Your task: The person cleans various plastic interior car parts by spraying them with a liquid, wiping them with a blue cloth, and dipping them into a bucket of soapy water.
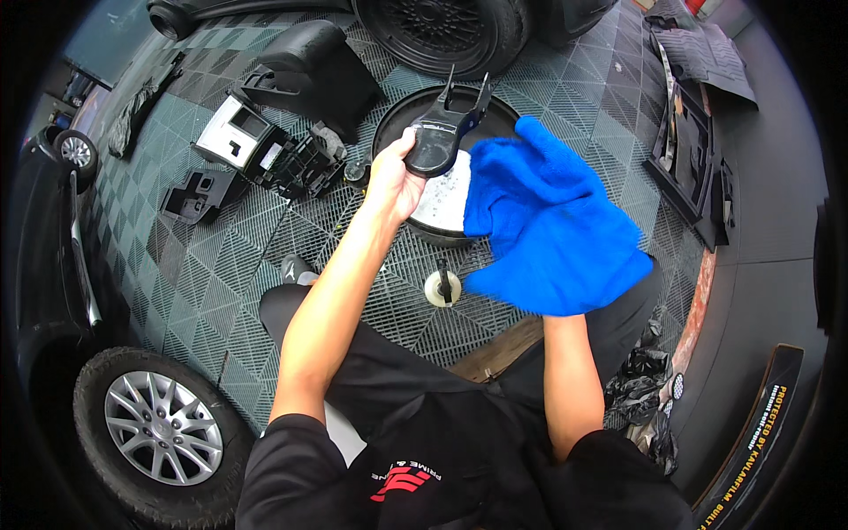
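Note:
A glossy black plastic part with two prongs [437, 139] is held in my left hand [395, 175], its rounded end by my palm and its prongs pointing away from me. A blue microfiber towel [556, 218] drapes over my right hand and hides its fingers; only the forearm shows below the cloth. Beneath both stands a round black container [391, 109], and a whitish, spotted cloth or pad [445, 199] lies over part of its top. On the floor nearer my body is a pale roll [442, 289] with a black tool across it.
Black and white interior trim pieces [232, 132] lie on the tiled floor at left, near a black console part [315, 73]. A car wheel [440, 26] is beyond the container, another wheel [162, 427] at lower left. Trim panels [689, 146] and black plastic bags [639, 377] are at right.

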The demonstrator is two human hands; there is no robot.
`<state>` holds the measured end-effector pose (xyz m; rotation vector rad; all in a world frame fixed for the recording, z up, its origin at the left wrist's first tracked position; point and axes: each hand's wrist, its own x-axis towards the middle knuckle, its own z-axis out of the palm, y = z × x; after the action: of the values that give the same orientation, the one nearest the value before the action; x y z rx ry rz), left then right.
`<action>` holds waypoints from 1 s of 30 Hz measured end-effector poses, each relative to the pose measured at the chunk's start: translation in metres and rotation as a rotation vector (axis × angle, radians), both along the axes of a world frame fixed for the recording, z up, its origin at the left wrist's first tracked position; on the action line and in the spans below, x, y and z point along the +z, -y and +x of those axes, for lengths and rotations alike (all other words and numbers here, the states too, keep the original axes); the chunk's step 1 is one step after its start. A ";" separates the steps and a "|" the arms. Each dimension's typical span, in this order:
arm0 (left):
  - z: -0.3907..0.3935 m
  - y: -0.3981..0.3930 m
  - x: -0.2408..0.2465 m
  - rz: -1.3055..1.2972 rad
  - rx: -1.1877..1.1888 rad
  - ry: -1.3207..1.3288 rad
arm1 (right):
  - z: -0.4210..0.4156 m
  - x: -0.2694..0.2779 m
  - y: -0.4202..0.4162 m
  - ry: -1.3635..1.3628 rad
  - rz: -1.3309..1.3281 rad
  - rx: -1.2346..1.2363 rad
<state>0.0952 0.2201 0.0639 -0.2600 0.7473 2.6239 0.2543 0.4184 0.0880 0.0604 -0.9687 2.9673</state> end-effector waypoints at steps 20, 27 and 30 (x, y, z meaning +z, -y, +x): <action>0.057 0.015 0.045 0.002 -0.313 0.094 | -0.081 -0.013 0.058 -0.222 0.880 -0.770; 0.054 0.034 0.044 -0.021 -0.337 0.065 | -0.105 -0.006 0.043 -0.146 0.657 -0.776; 0.053 0.040 0.041 0.044 -0.376 0.096 | -0.101 -0.004 0.011 -0.085 1.071 -0.754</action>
<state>0.1486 0.1804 0.1050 -0.2079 0.6350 2.2527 0.1533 0.4070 0.0839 -0.1326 -1.8852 1.5436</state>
